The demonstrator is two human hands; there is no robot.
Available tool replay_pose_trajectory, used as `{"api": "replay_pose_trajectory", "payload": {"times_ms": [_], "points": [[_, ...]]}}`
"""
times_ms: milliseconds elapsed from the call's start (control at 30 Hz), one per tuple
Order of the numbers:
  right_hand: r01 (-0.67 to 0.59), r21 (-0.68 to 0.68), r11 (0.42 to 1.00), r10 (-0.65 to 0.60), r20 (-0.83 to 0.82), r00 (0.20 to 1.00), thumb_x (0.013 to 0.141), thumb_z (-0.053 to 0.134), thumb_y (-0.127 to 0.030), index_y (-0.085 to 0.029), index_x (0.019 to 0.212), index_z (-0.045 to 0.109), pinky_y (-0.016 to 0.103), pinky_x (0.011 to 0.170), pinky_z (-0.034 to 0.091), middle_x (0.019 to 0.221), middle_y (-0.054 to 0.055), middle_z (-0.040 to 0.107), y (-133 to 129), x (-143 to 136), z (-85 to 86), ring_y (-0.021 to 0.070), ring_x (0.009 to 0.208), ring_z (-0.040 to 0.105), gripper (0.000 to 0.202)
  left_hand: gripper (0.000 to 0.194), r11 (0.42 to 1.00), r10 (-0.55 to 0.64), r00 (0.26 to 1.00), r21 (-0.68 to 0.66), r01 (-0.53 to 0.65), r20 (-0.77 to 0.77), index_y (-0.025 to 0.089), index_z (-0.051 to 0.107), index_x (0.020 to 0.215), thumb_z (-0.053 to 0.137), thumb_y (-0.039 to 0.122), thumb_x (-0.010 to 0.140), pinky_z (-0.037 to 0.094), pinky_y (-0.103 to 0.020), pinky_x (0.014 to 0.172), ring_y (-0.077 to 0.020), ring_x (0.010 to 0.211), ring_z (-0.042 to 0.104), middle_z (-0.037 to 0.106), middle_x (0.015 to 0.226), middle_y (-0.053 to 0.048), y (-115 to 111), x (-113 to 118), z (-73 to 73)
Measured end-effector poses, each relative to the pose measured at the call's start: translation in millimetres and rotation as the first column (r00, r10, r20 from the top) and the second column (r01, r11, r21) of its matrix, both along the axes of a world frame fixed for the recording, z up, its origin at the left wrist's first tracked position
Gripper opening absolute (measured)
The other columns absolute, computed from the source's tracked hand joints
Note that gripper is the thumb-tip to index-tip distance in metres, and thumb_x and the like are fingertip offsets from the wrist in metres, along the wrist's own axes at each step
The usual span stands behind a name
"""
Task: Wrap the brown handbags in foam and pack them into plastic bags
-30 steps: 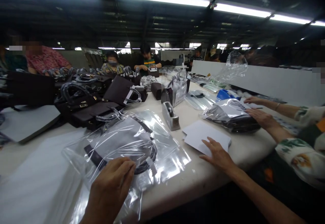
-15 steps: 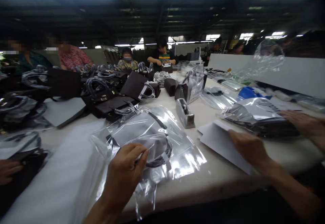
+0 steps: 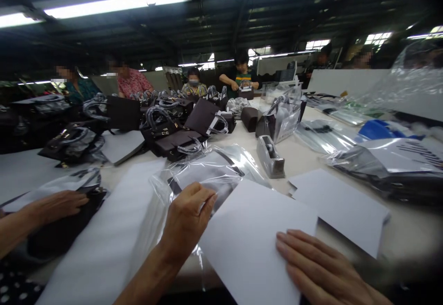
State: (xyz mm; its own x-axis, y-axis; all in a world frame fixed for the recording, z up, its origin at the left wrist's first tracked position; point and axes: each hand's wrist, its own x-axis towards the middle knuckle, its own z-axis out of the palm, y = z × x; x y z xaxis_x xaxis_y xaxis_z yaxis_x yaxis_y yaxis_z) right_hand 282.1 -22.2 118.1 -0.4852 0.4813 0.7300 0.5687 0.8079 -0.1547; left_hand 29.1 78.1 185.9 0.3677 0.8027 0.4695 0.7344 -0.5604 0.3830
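Observation:
My left hand [image 3: 190,215] pinches the edge of a clear plastic bag [image 3: 204,164], with thumb and fingertips together. Inside the bag lies a pale sheet with dark strap-like parts, partly covered now. A white card [image 3: 256,236] slants across the near part of the bag. My right hand [image 3: 318,268] grips this card at its right side, fingers straight along the top face and thumb out of sight. Another white card [image 3: 341,208] rests on the table to the right. Just beyond the bag stands a grey tape dispenser [image 3: 272,157].
White foam sheets [image 3: 114,217] are stacked at left. Beyond them, another person's hand [image 3: 62,203] touches a dark handbag [image 3: 58,231]. Several dark handbags [image 3: 180,134] crowd the table's far left. A plastic-covered handbag [image 3: 398,176] lies at right, near blue material [image 3: 384,129].
My right hand has brought a white card leftward from the right side over the plastic bag. My left hand keeps its pinch. The view has turned left; the neighbour's arm reaches further in.

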Motion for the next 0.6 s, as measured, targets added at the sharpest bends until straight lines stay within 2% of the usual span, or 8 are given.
{"api": "replay_pose_trajectory", "payload": {"times_ms": [33,100,300,433,533,600], "points": [[-0.057,0.101,0.993,0.046,0.108,0.993,0.087,0.047,-0.013,-0.013,0.098,0.062,0.042,0.093,0.047,0.108,0.013,0.064,14,-2,1.5,0.0245,0.111,0.053,0.018,0.020,1.000,-0.006,1.000,0.015,0.006,-0.011,0.018,0.063,0.081,0.046,0.028,0.086,0.044,-0.022,0.064,-0.0113,0.070,0.053,0.053,0.074,-0.001,-1,-1,-0.4],[-0.084,0.214,0.973,0.048,0.165,0.985,0.087,0.043,-0.007,-0.006,0.096,0.059,0.046,0.092,0.047,0.110,0.018,0.061,38,-4,0.1,0.0281,0.115,0.049,0.018,0.020,0.999,-0.018,0.999,0.035,0.019,-0.039,0.018,0.063,0.081,0.046,0.027,0.087,0.043,-0.022,0.063,-0.0114,0.068,0.052,0.052,0.072,-0.001,-2,-4,-1.5],[-0.041,0.278,0.960,0.015,0.095,0.995,0.083,0.046,-0.001,-0.004,0.095,0.058,0.048,0.093,0.046,0.111,0.019,0.060,77,-32,-13.0,0.0295,0.117,0.046,0.017,0.020,0.994,-0.069,0.992,0.073,0.077,-0.110,0.018,0.062,0.084,0.043,0.023,0.088,0.043,-0.024,0.063,-0.0120,0.066,0.050,0.051,0.071,-0.002,-7,-5,-7.2],[-0.066,0.250,0.966,0.052,0.064,0.997,0.085,0.050,-0.007,-0.007,0.094,0.058,0.042,0.097,0.044,0.108,0.015,0.063,112,-60,-8.8,0.0244,0.113,0.051,0.012,0.018,0.989,-0.087,0.990,0.107,0.099,-0.112,0.017,0.060,0.079,0.045,0.022,0.087,0.043,-0.023,0.062,-0.0112,0.064,0.049,0.050,0.070,-0.001,-9,-3,-8.4],[-0.085,0.162,0.983,0.075,0.062,0.995,0.086,0.047,-0.009,-0.012,0.091,0.058,0.036,0.097,0.044,0.102,0.011,0.065,148,-77,-8.6,0.0189,0.105,0.057,0.012,0.017,0.985,-0.083,0.990,0.139,0.099,-0.116,0.018,0.061,0.084,0.045,0.021,0.087,0.043,-0.023,0.060,-0.0110,0.063,0.048,0.049,0.068,-0.001,-10,2,-6.8],[-0.075,0.096,0.993,0.067,0.087,0.994,0.087,0.045,-0.008,-0.014,0.090,0.058,0.034,0.097,0.043,0.099,0.009,0.066,163,-84,-8.9,0.0170,0.101,0.059,0.014,0.017,0.980,-0.085,0.990,0.169,0.104,-0.116,0.019,0.062,0.086,0.045,0.020,0.086,0.046,-0.025,0.063,-0.0126,0.068,0.052,0.052,0.073,-0.002,-9,7,-8.4]]}}
